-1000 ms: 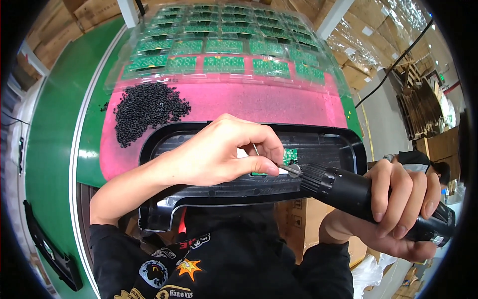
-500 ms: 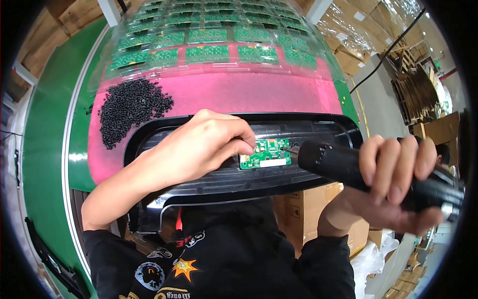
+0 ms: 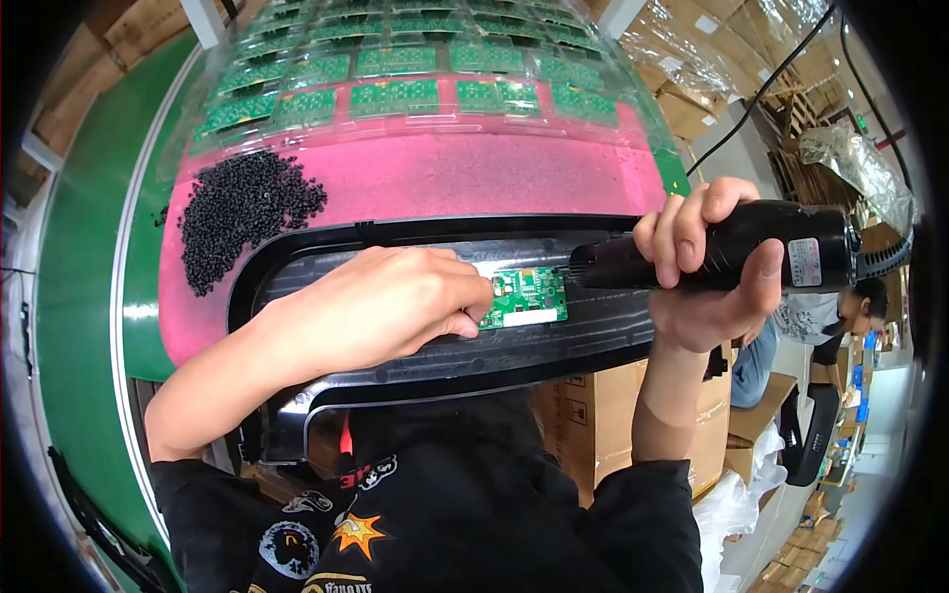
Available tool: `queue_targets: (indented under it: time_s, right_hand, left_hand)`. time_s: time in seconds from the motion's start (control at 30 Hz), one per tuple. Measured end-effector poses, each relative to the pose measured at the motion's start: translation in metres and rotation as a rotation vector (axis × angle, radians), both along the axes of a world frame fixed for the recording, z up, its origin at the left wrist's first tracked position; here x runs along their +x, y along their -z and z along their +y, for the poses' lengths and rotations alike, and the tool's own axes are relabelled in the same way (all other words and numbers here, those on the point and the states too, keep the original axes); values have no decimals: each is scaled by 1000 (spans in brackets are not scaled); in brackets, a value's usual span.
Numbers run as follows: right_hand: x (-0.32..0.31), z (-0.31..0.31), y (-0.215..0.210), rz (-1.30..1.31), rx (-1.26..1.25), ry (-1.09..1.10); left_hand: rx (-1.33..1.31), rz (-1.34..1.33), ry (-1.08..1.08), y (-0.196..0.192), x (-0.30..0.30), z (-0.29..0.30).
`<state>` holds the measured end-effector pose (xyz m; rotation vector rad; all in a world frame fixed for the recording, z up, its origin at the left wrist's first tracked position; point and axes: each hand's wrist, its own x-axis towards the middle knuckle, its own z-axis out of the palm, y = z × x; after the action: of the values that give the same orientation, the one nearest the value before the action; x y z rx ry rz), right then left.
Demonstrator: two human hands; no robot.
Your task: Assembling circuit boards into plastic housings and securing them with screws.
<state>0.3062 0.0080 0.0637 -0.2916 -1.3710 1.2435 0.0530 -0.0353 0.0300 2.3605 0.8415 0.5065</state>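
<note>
A green circuit board (image 3: 529, 296) with a white connector along its near edge lies in a long black plastic housing (image 3: 395, 364). My left hand (image 3: 400, 301) is closed, its curled fingertips gripping the board's left end and hiding that part. In my right hand (image 3: 707, 262) is a black electric screwdriver (image 3: 781, 247), lying almost level, fingers wrapped round its body. Its nose (image 3: 603, 265) points left and reaches the upper right corner of the board. The bit's tip is too small to make out there.
Beyond the housing spreads a pink mat (image 3: 445, 183) with a heap of small black screws (image 3: 237, 212) at its left. Clear trays of green boards (image 3: 395, 97) stand at the back. A cable (image 3: 885, 259) trails from the screwdriver. A cardboard box (image 3: 618, 420) and a seated person (image 3: 791, 331) are to the right.
The screwdriver's rear end has swung up, from slanting down rightward to nearly level. My left fingertips have slid down to the board's left end. A person at right has come more into view.
</note>
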Motion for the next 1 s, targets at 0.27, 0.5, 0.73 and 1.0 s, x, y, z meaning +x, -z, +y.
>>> queue_targets:
  time_s: [0.27,0.5,0.73,1.0]
  right_hand:
    - [0,1,3,-23,-11,20]
    - [-6,3,3,-80,-7,0]
    - [-14,9,-2,-226,-24,5]
    - [-23,3,-4,-241,-97,106]
  left_hand:
    - [-118,37,-63,-5,2,-2]
    - [-169,111,-95,-8,2,-4]
    - [-133,97,-99,-8,1,-5]
    - [-158,106,-108,-11,1,-8]
